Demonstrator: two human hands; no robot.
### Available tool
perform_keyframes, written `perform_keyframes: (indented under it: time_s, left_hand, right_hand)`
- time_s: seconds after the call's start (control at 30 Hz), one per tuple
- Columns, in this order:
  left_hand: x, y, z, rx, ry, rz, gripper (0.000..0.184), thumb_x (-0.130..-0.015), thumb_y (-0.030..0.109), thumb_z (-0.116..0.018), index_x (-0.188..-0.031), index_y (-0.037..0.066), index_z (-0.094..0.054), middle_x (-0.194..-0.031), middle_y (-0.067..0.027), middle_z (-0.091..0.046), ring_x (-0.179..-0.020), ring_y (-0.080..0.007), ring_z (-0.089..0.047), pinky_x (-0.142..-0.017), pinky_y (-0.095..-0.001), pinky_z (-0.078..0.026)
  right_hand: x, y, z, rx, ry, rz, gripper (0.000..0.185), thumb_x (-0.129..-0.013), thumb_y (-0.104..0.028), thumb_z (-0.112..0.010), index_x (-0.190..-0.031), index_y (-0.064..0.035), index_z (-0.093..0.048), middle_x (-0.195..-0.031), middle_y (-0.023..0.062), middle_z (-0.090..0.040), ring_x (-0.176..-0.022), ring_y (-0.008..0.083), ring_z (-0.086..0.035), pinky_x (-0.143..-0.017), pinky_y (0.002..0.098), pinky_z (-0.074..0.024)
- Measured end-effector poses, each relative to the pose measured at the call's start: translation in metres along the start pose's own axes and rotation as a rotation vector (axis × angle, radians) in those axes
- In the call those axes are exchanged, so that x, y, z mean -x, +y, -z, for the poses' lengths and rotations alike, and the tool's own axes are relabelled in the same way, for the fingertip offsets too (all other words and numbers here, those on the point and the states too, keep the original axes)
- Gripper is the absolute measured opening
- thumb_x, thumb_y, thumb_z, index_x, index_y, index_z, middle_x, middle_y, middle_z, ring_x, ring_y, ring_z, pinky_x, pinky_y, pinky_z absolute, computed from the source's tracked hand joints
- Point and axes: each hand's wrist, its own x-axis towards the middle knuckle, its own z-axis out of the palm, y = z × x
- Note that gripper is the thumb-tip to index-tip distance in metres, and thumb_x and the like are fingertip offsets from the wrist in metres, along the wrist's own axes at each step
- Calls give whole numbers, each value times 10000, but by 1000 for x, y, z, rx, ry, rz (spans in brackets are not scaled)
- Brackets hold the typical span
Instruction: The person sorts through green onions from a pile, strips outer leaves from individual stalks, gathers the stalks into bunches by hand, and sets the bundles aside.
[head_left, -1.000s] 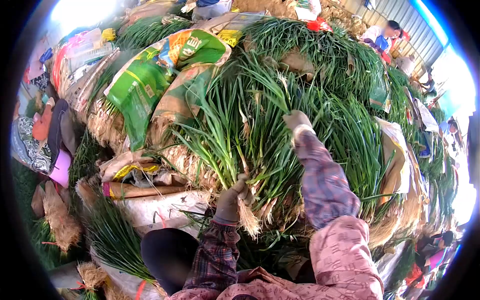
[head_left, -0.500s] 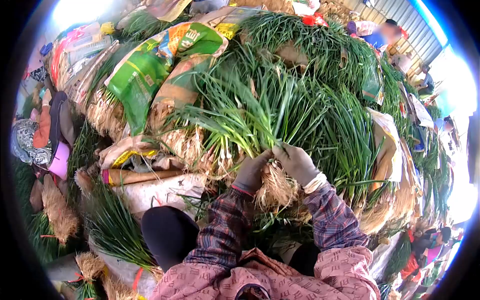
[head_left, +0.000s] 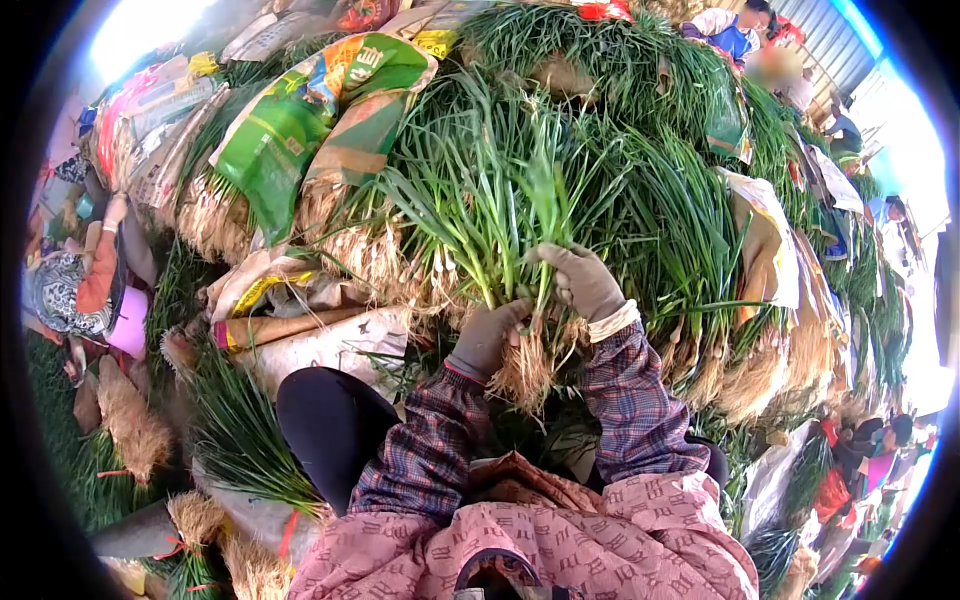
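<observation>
My left hand [head_left: 490, 335], in a grey glove, is closed around the lower stalks of a bunch of green onions [head_left: 485, 250]. Pale stringy roots [head_left: 522, 375] hang below that grip. A little higher and to the right, my gloved right hand [head_left: 582, 280] pinches a few green onion stalks that stand nearly upright beside the bunch; their leaves are blurred. Behind both hands lies a thick heap of green onions [head_left: 660, 230], white stem ends and roots toward me.
A green printed sack [head_left: 275, 150] lies over the heap at left, and a pale sack [head_left: 765, 240] at right. Tied bundles with root ends [head_left: 130, 420] rest at lower left. A person in an orange sleeve [head_left: 100, 265] works at far left; others are at upper and lower right.
My right hand has moved up and away from my left hand, with stalks in its fingers. My left hand keeps its grip on the bunch. At far left, the person's arm has shifted.
</observation>
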Motion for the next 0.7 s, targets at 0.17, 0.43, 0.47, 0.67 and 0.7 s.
perform_keyframes:
  time_s: [0.17,0.43,0.47,0.67,0.7]
  left_hand:
    - [15,-31,-12,113,-79,41,220,-889,187,-579,-1016,15,-631,-806,-18,-622,-662,-93,-527,-589,-217,-399]
    - [26,-48,-5,-30,51,191,271,-912,274,-538,-870,25,-636,-700,-5,-563,-651,-130,-534,-624,-260,-431]
    - [23,-57,0,16,61,271,264,-918,276,-535,-857,37,-629,-697,-5,-562,-639,-129,-538,-618,-256,-439]
    - [24,-51,-5,135,64,273,272,-915,297,-569,-840,43,-630,-697,32,-574,-479,-83,-483,-485,-203,-403]
    - [18,-62,-2,89,61,278,271,-917,288,-568,-853,35,-641,-705,29,-581,-490,-86,-490,-491,-206,-403]
  right_hand:
    - [2,53,-8,465,424,353,324,-881,-361,-632,-944,-45,-670,-712,24,-652,-561,96,-550,-515,230,-458]
    - [29,91,31,1259,603,498,361,-928,-378,-540,-813,-54,-651,-593,68,-612,-496,166,-565,-454,323,-447]
    - [28,95,39,1227,641,479,336,-932,-352,-535,-779,-73,-644,-598,65,-611,-496,161,-564,-454,326,-461]
    - [64,67,93,55,408,147,302,-1004,-280,-358,-845,-80,-518,-567,-20,-456,-414,78,-379,-393,210,-353]
    - [61,73,79,-146,212,1,306,-1001,-307,-379,-874,-79,-538,-554,-28,-432,-417,72,-359,-411,228,-354]
